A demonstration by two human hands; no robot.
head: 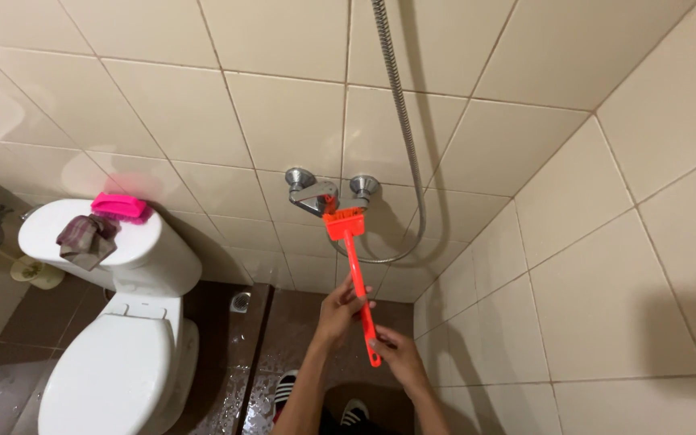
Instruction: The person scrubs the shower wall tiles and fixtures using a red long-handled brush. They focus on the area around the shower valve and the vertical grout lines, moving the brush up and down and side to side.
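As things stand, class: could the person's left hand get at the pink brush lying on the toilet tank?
Probably yes. The left hand grips the orange brush handle mid-shaft, so it must let go first. Nothing stands between it and the pink brush on the toilet tank; only open air lies there.

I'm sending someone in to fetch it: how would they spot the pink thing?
Find the white toilet at the left wall. On its tank lid lies a bright pink brush beside a crumpled dull rag; nothing else there is pink.
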